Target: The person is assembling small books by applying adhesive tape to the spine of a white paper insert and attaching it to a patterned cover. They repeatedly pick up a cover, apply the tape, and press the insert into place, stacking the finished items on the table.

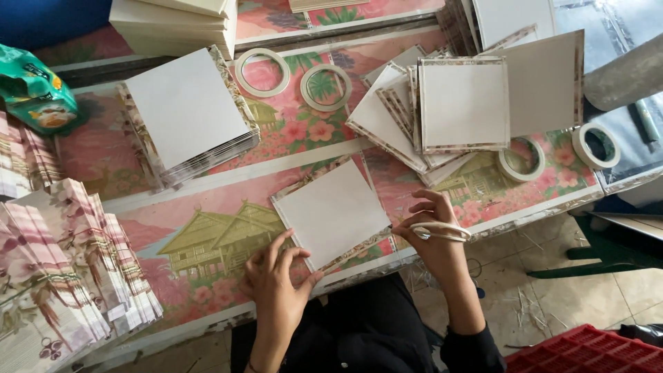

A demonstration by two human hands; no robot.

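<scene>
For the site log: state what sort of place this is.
Probably a small craft workshop making paper-covered cards by hand. Stacks of white square boards, piles of floral printed paper and tape rolls crowd the table; the left hand and right hand touch one square board.

A tall stack of white square cards point(190, 110) sits at the back left of the flower-patterned desk point(207, 228). Two tape rings point(262, 72) lie side by side behind it, and two more point(595, 145) rest near the right edge. A loose heap of bordered squares point(463, 103) spreads at the back right. Fanned floral paper sheets point(76, 262) pile up far left, near a green bag point(34, 90). A red crate point(587, 352) stands on the tiled floor.
</scene>
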